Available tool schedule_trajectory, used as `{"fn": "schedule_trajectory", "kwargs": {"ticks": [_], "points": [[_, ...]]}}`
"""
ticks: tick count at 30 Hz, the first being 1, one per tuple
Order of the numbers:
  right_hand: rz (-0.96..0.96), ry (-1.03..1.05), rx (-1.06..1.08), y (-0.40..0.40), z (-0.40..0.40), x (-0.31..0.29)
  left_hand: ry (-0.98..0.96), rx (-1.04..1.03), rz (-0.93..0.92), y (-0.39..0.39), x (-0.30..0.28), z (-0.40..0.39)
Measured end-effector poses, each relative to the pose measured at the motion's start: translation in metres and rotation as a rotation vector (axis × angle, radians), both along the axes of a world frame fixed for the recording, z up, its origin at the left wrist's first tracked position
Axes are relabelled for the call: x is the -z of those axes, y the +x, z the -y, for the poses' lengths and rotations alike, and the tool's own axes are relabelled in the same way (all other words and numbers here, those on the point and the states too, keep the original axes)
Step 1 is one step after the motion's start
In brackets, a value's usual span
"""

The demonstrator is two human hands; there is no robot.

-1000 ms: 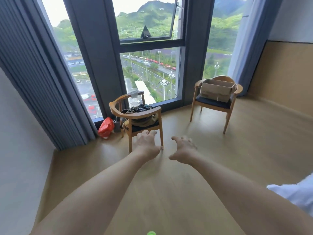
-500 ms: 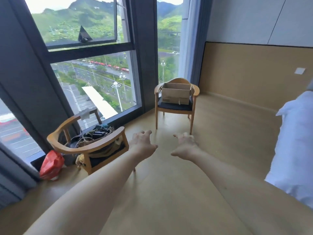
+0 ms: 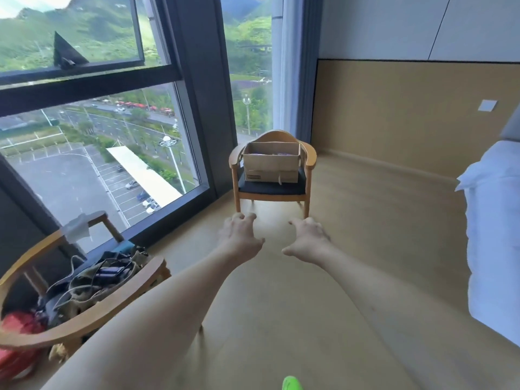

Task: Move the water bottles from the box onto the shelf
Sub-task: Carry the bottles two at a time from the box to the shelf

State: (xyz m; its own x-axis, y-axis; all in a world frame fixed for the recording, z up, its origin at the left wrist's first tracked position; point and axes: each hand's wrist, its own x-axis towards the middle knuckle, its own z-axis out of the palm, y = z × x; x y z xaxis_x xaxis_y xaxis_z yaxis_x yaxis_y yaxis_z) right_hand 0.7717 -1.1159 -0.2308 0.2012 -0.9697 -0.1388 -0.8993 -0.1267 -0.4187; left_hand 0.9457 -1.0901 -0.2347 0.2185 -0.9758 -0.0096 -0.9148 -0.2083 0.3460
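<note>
the cardboard box (image 3: 270, 164) sits open-topped on the dark seat of the far wooden armchair (image 3: 271, 187) by the window, well apart from both hands, and its contents show only as a blurred purple patch, so the bottles cannot be made out and no shelf is in view. full water bottles would likely be heavy, smooth and slightly yielding, best taken round the body or by the neck. the left hand (image 3: 242, 237) and right hand (image 3: 308, 240) reach forward empty with fingers loosely curled, and compared with half a second ago the view has swung right, so the armchair now sits nearer and straight ahead.
</note>
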Motion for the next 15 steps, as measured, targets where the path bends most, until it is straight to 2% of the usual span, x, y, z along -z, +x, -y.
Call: {"fn": "schedule_trajectory", "kwargs": {"ticks": [8,15], "points": [[-0.019,0.046,-0.006,0.002,0.195,-0.021,0.022,0.023,0.030,0.003,-0.017,0.191],[-0.016,0.083,0.003,0.029,0.320,-0.011,0.051,0.046,0.026,0.022,-0.011,0.316]]}}
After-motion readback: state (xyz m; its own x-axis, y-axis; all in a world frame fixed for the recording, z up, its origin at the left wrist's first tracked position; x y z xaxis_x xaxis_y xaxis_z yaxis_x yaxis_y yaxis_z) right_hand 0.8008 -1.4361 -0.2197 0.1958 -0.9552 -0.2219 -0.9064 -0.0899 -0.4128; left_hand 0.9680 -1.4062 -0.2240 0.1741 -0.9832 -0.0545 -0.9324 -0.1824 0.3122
